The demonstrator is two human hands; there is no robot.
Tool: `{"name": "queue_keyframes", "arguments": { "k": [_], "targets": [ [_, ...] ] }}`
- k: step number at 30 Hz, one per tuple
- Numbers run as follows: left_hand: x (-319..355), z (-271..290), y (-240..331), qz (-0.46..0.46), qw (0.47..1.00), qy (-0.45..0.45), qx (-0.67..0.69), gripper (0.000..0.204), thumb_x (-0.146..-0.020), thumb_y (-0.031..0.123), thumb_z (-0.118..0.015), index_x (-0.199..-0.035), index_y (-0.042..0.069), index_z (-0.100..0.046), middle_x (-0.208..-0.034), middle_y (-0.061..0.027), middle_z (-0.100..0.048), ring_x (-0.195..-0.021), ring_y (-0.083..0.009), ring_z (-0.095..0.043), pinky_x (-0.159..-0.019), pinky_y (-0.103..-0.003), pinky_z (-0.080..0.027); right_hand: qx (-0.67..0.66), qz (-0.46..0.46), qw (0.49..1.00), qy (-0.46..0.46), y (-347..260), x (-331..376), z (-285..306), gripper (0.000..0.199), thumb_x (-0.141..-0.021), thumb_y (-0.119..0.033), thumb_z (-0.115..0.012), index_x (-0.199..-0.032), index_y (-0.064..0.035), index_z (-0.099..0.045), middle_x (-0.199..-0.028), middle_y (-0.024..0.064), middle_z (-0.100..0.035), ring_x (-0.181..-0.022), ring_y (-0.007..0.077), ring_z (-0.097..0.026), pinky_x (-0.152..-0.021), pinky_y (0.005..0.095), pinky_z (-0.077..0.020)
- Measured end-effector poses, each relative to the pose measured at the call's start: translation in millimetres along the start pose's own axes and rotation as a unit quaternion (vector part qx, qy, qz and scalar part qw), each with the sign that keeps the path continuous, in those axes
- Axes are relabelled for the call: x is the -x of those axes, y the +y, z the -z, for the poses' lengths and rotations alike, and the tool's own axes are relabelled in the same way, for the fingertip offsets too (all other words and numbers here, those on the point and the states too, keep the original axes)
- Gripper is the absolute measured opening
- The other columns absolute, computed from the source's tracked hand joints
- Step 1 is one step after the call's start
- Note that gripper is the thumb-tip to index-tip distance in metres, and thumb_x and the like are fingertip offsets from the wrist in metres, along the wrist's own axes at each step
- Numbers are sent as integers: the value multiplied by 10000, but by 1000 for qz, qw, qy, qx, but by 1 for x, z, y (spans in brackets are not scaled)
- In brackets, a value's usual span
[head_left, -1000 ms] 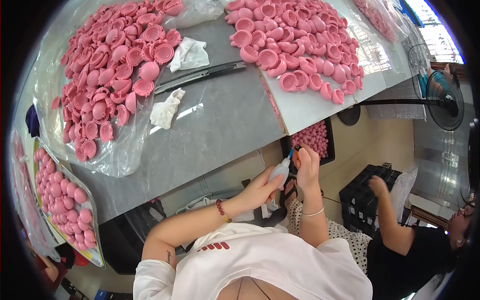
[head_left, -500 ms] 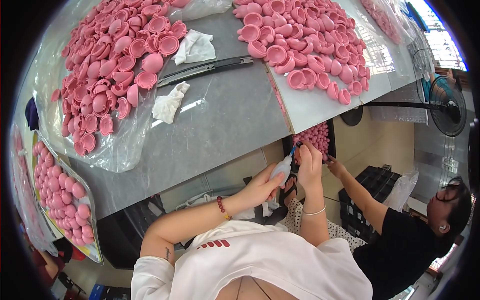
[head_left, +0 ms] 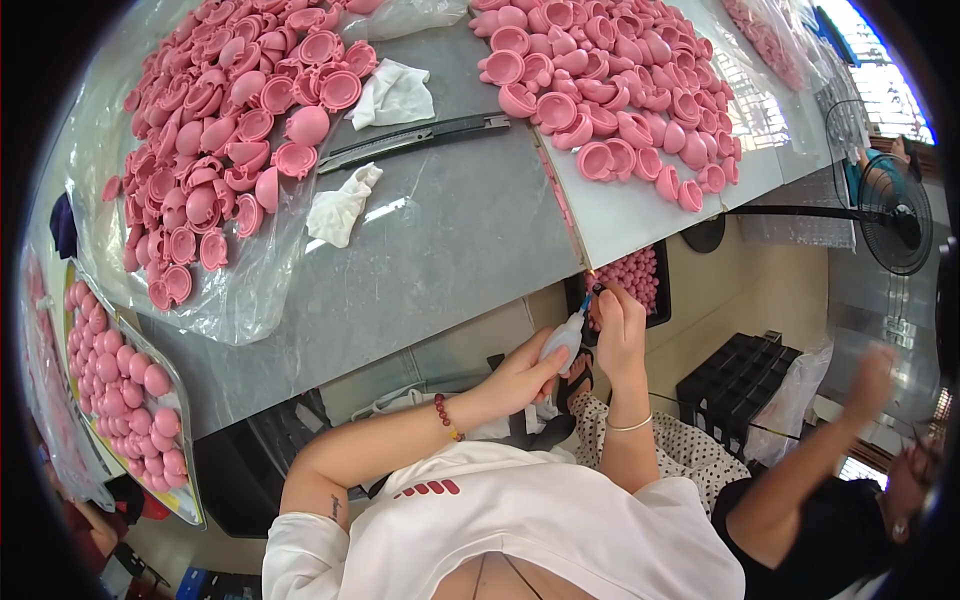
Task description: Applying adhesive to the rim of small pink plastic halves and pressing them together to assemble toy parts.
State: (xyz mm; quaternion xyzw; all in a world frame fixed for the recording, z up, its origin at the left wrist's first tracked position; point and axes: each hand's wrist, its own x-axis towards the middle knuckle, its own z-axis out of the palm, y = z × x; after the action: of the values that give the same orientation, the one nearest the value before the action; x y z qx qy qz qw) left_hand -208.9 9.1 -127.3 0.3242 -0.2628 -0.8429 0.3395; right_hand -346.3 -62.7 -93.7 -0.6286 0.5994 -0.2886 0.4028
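Note:
My left hand is wrapped round a translucent white squeeze bottle with a thin blue nozzle, tilted up toward the table's front edge. Just above the nozzle tip, my right hand pinches a small dark piece; its kind is too small to make out. A tiny orange-bright spot shows at the table corner beside those fingertips. Both hands are held in front of the grey table, close to each other.
Open pink plastic shells cover the table's left, and more pink shells its right. A black crate of small pink pieces stands below the edge. White cloths and a dark metal strip lie between. A co-worker's arm is at right.
The co-worker's arm has swung away from the pink pieces toward the right, and the co-worker leans farther right. My hands keep almost the same place.

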Motion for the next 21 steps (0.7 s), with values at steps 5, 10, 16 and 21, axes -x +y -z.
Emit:
{"name": "queue_keyframes", "arguments": {
  "k": [5,10,16,21],
  "targets": [
    [0,-4,4,-23,999,26,14,284,-878,310,-378,-987,48,-392,-664,8,-446,-467,-36,-391,-414,-175,-339,5,-3,1000,1,-2,0,2,286,-824,-182,-370,-597,-11,-398,-507,-12,-346,-473,61,-294,-423,227,-226],
    [0,-3,4,-28,999,19,23,292,-878,310,-376,-1005,48,-390,-712,-2,-457,-475,-35,-392,-416,-173,-341,0,-2,1000,21,-1,0,0,258,-792,-166,-408,-618,25,-414,-471,101,-334,-433,153,-299,-410,302,-252],
    [1,-3,2,-20,999,25,17,304,-877,312,-377,-1024,47,-387,-741,-24,-483,-496,-35,-393,-422,-176,-347,19,-7,1000,10,-2,1,2,271,-807,-177,-390,-608,6,-406,-489,48,-338,-454,112,-299,-418,269,-245],
    [1,-3,3,-24,999,24,13,315,-877,318,-378,-1034,45,-387,-740,-33,-493,-499,-36,-393,-423,-178,-349,35,2,999,20,-5,0,1,271,-787,-183,-406,-614,25,-411,-472,127,-337,-417,194,-308,-410,319,-258]
  ]
}}
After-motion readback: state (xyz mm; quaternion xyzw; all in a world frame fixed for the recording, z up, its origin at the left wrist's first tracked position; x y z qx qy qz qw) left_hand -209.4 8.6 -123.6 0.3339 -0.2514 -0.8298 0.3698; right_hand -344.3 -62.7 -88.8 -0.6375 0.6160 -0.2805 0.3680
